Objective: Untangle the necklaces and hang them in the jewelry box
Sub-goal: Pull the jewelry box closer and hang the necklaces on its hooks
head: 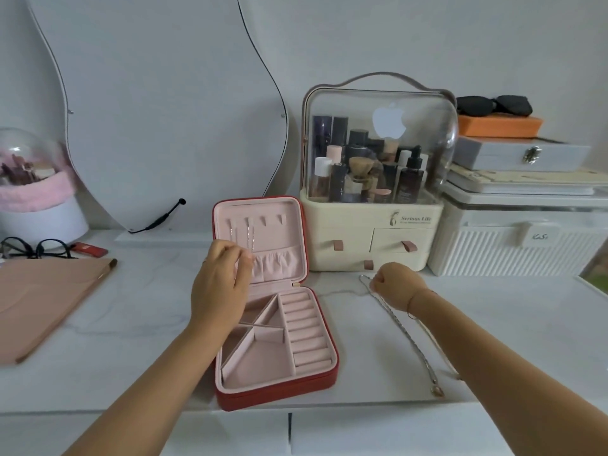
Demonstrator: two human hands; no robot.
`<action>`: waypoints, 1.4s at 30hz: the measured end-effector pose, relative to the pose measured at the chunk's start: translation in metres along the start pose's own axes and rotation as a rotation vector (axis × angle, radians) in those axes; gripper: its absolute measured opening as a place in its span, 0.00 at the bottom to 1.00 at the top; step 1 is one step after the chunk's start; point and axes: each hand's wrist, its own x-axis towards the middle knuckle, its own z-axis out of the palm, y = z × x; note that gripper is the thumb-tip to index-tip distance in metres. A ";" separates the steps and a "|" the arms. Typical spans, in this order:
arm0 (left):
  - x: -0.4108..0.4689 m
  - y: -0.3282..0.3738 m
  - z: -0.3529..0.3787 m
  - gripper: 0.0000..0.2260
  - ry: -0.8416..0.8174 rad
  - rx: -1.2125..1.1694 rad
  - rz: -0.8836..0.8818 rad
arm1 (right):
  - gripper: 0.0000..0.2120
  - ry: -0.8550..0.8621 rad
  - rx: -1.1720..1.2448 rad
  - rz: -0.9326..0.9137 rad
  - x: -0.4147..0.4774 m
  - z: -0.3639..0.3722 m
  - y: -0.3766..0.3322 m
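Note:
A red jewelry box (324, 378) with pink lining stands open at the table's middle, lid upright. Two thin chains (250, 240) hang from the left hooks in the lid. My left hand (218, 284) is in front of the lid's lower left, with its fingertips at the chains' lower ends near the gathered pocket. My right hand (396, 284) sits on the table to the right of the box, its fingers curled around one end of a silver twisted necklace (406, 337). That necklace runs toward me and ends in a pendant. A finer chain (339, 292) lies between box and hand.
A cream cosmetics organizer (371, 232) with a clear dome stands behind my right hand. White storage boxes (516, 238) are stacked at the right. A wavy mirror (164, 110) leans on the wall. Glasses (33, 248), a pink pouch (42, 301) and a pink-trimmed dome holder (36, 189) sit at left.

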 end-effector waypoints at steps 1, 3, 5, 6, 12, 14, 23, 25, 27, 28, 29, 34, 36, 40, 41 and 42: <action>0.001 0.002 0.000 0.11 -0.014 -0.008 0.010 | 0.16 0.007 0.067 -0.042 -0.004 -0.006 0.000; 0.003 0.013 -0.003 0.14 -0.053 -0.097 0.028 | 0.14 0.023 0.281 -0.124 -0.017 -0.026 -0.006; 0.005 0.032 -0.004 0.15 -0.160 -0.307 -0.029 | 0.11 -0.054 0.641 -0.193 -0.036 -0.050 -0.020; 0.006 0.045 -0.004 0.14 -0.246 -0.440 -0.085 | 0.10 -0.135 0.806 -0.228 -0.046 -0.063 -0.029; 0.018 0.118 -0.014 0.15 -0.639 -0.952 -0.240 | 0.05 -0.208 0.970 -0.433 -0.070 -0.105 -0.082; 0.027 0.127 -0.024 0.10 -0.605 -1.053 -0.275 | 0.04 -0.169 0.969 -0.487 -0.072 -0.116 -0.095; 0.072 0.102 -0.067 0.06 -0.263 -0.635 -0.106 | 0.01 0.046 0.748 -0.577 -0.051 -0.123 -0.134; 0.076 0.087 -0.064 0.06 -0.231 -0.566 -0.118 | 0.02 0.138 0.685 -0.542 -0.039 -0.109 -0.138; 0.075 0.070 -0.054 0.07 -0.208 -0.495 -0.147 | 0.03 0.189 0.695 -0.511 -0.030 -0.089 -0.141; 0.074 0.062 -0.047 0.08 -0.192 -0.458 -0.161 | 0.03 0.202 0.716 -0.491 -0.025 -0.078 -0.142; 0.073 0.054 -0.039 0.08 -0.173 -0.427 -0.176 | 0.03 0.212 0.738 -0.464 -0.020 -0.067 -0.142; 0.071 0.029 -0.001 0.05 -0.004 -0.271 -0.237 | 0.03 0.367 0.747 -0.303 0.005 -0.019 -0.148; 0.071 0.028 0.010 0.05 0.061 -0.228 -0.261 | 0.04 0.440 0.753 -0.245 0.012 -0.011 -0.154; 0.070 0.031 0.022 0.05 0.151 -0.181 -0.310 | 0.06 0.547 0.683 -0.160 0.016 -0.001 -0.165; 0.070 0.032 0.024 0.05 0.169 -0.176 -0.325 | 0.07 0.572 0.646 -0.147 0.016 0.001 -0.167; 0.069 0.032 0.026 0.06 0.184 -0.177 -0.341 | 0.08 0.591 0.611 -0.139 0.018 0.004 -0.168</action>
